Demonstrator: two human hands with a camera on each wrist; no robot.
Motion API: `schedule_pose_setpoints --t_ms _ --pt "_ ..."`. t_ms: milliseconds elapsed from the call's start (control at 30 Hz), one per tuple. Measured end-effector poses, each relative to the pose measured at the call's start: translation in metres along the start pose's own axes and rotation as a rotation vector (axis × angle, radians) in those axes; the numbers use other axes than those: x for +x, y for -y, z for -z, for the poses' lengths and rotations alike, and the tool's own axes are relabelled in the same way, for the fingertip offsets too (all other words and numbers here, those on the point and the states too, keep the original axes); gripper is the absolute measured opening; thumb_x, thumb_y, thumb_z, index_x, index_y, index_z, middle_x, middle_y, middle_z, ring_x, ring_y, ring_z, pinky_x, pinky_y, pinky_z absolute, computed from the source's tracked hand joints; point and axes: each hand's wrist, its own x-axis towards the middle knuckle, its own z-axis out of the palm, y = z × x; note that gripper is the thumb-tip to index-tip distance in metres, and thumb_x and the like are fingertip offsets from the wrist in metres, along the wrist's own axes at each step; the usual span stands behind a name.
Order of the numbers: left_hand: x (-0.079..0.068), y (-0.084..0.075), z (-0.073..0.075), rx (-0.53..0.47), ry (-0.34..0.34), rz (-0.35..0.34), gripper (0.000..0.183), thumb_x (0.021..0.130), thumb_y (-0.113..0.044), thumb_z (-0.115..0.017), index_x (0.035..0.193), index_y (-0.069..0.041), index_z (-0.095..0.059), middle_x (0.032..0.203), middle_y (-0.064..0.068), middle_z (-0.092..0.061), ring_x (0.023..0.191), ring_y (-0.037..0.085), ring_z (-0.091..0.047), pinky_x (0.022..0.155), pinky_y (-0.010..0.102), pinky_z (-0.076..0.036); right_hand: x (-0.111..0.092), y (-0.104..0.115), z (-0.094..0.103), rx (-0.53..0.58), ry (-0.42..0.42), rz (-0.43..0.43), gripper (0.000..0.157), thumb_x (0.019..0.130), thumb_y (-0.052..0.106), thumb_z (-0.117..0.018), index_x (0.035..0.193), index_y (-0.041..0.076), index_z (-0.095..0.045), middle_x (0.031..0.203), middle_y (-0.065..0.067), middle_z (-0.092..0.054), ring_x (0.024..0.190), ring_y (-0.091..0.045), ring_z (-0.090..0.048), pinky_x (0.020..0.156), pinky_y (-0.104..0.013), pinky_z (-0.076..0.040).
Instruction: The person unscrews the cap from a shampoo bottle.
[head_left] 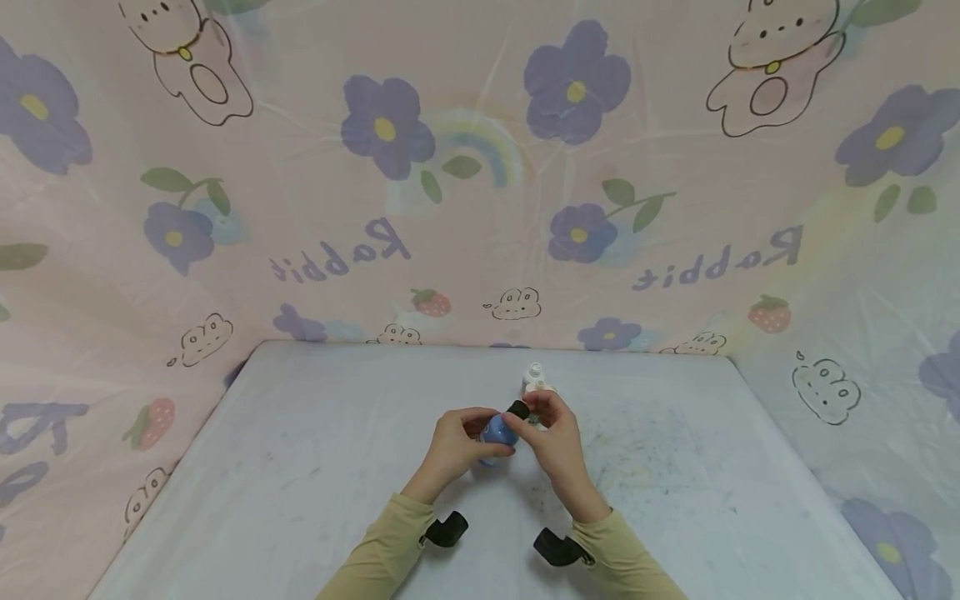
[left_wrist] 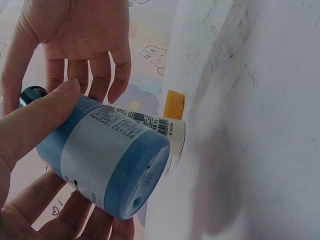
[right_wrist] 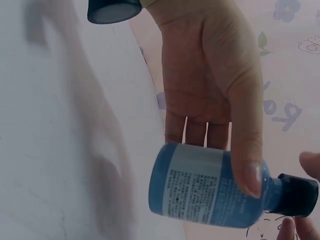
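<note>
My left hand (head_left: 453, 442) holds a blue bottle (head_left: 497, 432) with a pale printed label, its thumb across the body and its fingers beneath. The bottle is tilted above the table, its base showing in the left wrist view. At its neck is a black cap (right_wrist: 298, 196). My right hand (head_left: 558, 442) has its thumb and fingers around this cap; in the right wrist view only its fingertips (right_wrist: 305, 227) show at the frame's edge. Behind the hands stands a white bottle (head_left: 534, 375). A cream printed container (left_wrist: 175, 135) is partly hidden behind the blue bottle in the left wrist view.
The white table (head_left: 337, 467) has faint dark marks on its right half. A patterned cloth (head_left: 480, 208) hangs behind and along both sides. An orange piece (left_wrist: 174, 104) shows beside the cream container. Black wrist cameras (head_left: 447, 529) stick out from both sleeves.
</note>
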Motion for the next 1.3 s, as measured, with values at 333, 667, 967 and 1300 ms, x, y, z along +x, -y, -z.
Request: schedule_pose_setpoints --t_ms 333,667,967,1300 --pt "-0.0016 -0.0022 -0.0004 0.015 0.012 -0.003 0.049 0.067 -0.023 -0.089 0.111 -0.012 -0.070 0.106 0.000 -0.068 0.096 0.018 -0.064 0.085 0.039 -0.051 0.0001 0.0026 0.0032 -0.022 0.031 -0.013 0.031 0.081 0.011 -0.078 0.106 0.001 -0.063 0.106 -0.011 -0.062 0.104 -0.027 -0.054 0.100 -0.051 -0.034" --pt "-0.0013 -0.0018 0.0006 0.034 0.005 0.004 0.051 0.066 -0.023 -0.089 0.112 -0.011 -0.070 0.106 0.000 -0.069 0.095 0.018 -0.064 0.083 0.037 -0.051 -0.0019 0.0075 0.0065 0.054 0.116 -0.019 0.032 0.084 -0.001 -0.071 0.115 0.002 -0.065 0.117 -0.013 -0.064 0.118 -0.030 -0.049 0.104 -0.058 -0.028" --pt "-0.0003 -0.0011 0.0010 0.021 0.006 0.001 0.051 0.066 -0.023 -0.090 0.112 -0.009 -0.070 0.107 0.001 -0.069 0.097 0.018 -0.064 0.085 0.038 -0.051 -0.0020 0.0021 0.0067 0.059 0.140 0.050 0.037 0.085 0.002 -0.071 0.121 0.006 -0.063 0.118 -0.014 -0.063 0.117 -0.028 -0.053 0.103 -0.058 -0.030" --pt "-0.0001 0.0015 0.0001 0.026 0.004 0.002 0.051 0.067 -0.026 -0.089 0.112 -0.011 -0.070 0.107 0.000 -0.068 0.097 0.018 -0.064 0.085 0.040 -0.050 -0.0011 0.0016 0.0040 -0.003 0.059 -0.027 0.043 0.078 0.020 -0.082 0.115 0.010 -0.063 0.115 -0.006 -0.062 0.108 -0.024 -0.056 0.098 -0.053 -0.036"
